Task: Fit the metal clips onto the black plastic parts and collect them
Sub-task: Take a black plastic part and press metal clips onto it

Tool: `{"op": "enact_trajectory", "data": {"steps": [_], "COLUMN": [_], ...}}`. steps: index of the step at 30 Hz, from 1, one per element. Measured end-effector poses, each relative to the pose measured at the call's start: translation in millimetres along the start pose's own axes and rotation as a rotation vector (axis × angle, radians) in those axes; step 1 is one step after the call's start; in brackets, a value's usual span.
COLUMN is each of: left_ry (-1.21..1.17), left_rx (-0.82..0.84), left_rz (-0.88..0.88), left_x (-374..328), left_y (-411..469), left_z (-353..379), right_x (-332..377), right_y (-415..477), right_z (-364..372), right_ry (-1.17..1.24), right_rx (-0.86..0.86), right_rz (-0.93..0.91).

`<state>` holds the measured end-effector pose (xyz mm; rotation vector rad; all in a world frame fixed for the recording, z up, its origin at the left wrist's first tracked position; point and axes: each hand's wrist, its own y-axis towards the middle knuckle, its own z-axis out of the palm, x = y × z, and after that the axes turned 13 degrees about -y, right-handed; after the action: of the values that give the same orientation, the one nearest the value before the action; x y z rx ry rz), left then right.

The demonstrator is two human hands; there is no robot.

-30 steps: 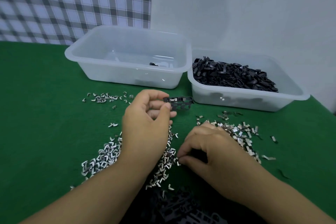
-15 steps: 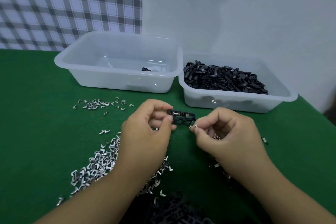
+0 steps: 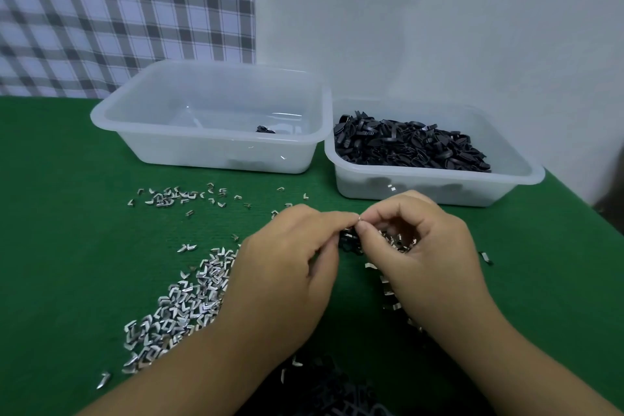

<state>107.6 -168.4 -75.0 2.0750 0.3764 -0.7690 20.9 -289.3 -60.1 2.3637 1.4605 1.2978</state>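
My left hand (image 3: pixel 287 267) pinches a small black plastic part (image 3: pixel 347 241), mostly hidden between both hands over the green table. My right hand (image 3: pixel 418 246) pinches a tiny metal clip (image 3: pixel 360 220) at its fingertips, pressed against the top of the black part. The fingertips of the two hands touch. A large heap of loose metal clips (image 3: pixel 182 300) lies to the left of my left wrist. More clips (image 3: pixel 388 294) lie under my right hand.
A clear tub (image 3: pixel 209 152) at the back left holds one black piece (image 3: pixel 265 129). A second clear tub (image 3: pixel 439 186) at the back right is heaped with black plastic parts (image 3: pixel 408 145). Scattered clips (image 3: pixel 175 196) lie before the left tub. Black parts (image 3: pixel 337 392) sit at the near edge.
My right hand left the clip pile with a clip, rose and met the left hand. The black part, held out in plain view earlier, is now covered by both hands' fingers.
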Motion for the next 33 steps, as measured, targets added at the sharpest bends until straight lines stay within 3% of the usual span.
{"op": "enact_trajectory", "data": {"steps": [9,19,26,33], "left_ry": [0.076,0.086,-0.012,-0.212], "left_rx": [-0.02,-0.098,-0.101,-0.013], "left_rz": [0.091,0.112,-0.023,-0.174], "left_x": [-1,1,3,3], "left_y": [-2,-2,1,1], "left_z": [0,-2,-2,0], "right_x": [3,2,-3,-11], "right_y": [-1,-2,-1,0], "right_z": [0,-2,0,4], "right_ry": [0.185,0.164,-0.06,-0.131], "right_rx": [0.021,0.097,-0.056,-0.131], "right_rz": [0.039,-0.053,-0.249,-0.46]}}
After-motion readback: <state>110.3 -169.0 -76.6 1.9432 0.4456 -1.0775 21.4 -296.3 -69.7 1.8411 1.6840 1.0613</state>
